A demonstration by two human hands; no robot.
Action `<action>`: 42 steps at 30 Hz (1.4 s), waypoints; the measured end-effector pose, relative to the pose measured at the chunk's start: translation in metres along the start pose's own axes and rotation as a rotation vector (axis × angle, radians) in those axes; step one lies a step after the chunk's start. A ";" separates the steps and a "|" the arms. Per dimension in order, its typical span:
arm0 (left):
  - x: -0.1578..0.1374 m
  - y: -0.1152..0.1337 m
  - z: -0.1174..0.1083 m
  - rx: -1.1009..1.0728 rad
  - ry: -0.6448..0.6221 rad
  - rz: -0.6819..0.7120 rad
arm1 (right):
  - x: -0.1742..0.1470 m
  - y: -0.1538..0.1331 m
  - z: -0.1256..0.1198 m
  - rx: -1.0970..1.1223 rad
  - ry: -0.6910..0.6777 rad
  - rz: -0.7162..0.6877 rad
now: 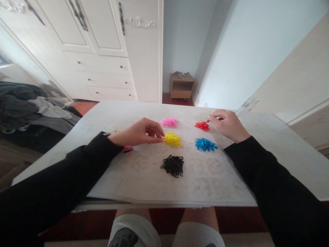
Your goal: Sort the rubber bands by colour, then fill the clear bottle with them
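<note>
Thumb and fingertips of my left hand pinch at the left edge of a heap of yellow rubber bands; a bit of yellow shows between them. Up at the back right, my right hand has its fingertips closed by the upper right side of the red rubber bands, seemingly on a red one. Just below lies a blue heap of rubber bands. Pink rubber bands sit behind the yellow ones, and black rubber bands lie nearest me. My left wrist partly hides a mixed-colour group of bands.
Everything lies on a white table, its front edge just above my knees. A white wardrobe and a small wooden nightstand stand beyond it. Dark clothes are piled at the left.
</note>
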State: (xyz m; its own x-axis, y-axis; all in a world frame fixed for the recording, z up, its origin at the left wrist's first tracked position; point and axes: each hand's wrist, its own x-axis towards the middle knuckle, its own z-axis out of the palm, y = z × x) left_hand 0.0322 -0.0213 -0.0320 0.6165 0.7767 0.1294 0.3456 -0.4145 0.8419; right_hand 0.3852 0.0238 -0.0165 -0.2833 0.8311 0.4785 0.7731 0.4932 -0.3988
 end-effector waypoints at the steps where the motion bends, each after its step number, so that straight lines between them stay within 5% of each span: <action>1: 0.000 0.000 0.000 -0.002 0.011 0.004 | 0.000 -0.002 0.000 0.010 0.005 -0.008; 11: 0.002 0.005 0.000 0.007 0.088 0.061 | -0.007 -0.025 0.007 0.155 -0.083 -0.262; 18: 0.001 0.002 0.003 -0.181 0.060 -0.056 | -0.008 -0.027 0.006 0.151 -0.118 -0.283; 25: 0.002 0.002 0.004 -0.184 0.096 -0.016 | -0.009 -0.030 0.006 0.179 -0.131 -0.290; 42: 0.005 0.009 0.017 -0.181 0.118 0.040 | -0.029 -0.087 0.007 0.291 -0.449 -0.574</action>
State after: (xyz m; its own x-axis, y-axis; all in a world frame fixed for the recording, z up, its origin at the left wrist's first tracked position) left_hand 0.0499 -0.0295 -0.0323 0.5361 0.8161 0.2160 0.1837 -0.3625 0.9137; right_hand 0.3221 -0.0411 -0.0013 -0.8442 0.4189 0.3343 0.2734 0.8731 -0.4036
